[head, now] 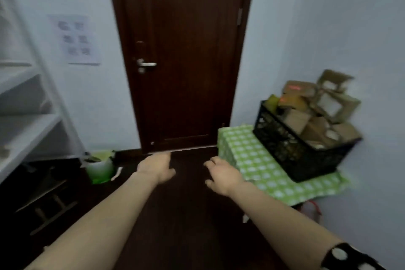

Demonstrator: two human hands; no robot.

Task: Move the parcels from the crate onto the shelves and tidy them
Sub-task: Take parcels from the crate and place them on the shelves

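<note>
Fingers [163, 158] loose; brown parcels [315, 112] w/ white labels overfill blk crate [291, 151].

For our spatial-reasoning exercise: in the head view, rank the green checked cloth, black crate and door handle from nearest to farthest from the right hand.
1. Green checked cloth, just right of the right hand.
2. Black crate, on that cloth, farther right.
3. Door handle, ahead and left.

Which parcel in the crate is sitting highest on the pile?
The brown parcel with a pale label at the back, next to the wall; every other one in the black crate lies lower.
</note>
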